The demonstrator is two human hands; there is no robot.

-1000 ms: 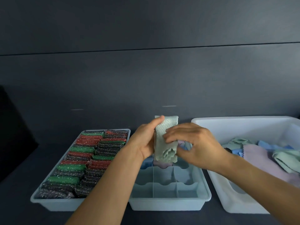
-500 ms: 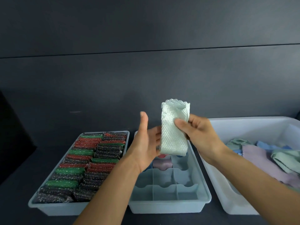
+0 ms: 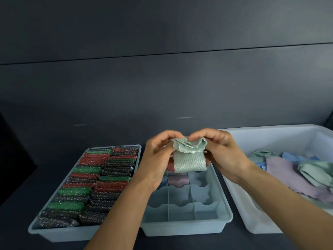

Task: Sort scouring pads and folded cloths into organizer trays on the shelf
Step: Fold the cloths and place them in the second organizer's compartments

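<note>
Together, the left hand (image 3: pixel 158 159) and the right hand (image 3: pixel 222 154) held one pale green cloth (image 3: pixel 189 160) above the far end of the divided tray (image 3: pixel 226 206), the middle of three containers on the dark shelf (image 3: pixel 18 222). The fingers of both hands pinched its ruffled top edge. The left tray (image 3: pixel 59 233) carried scouring pads (image 3: pixel 86 186) in two columns, and the white bin (image 3: pixel 255 219) kept several loose cloths (image 3: pixel 288 174).
</note>
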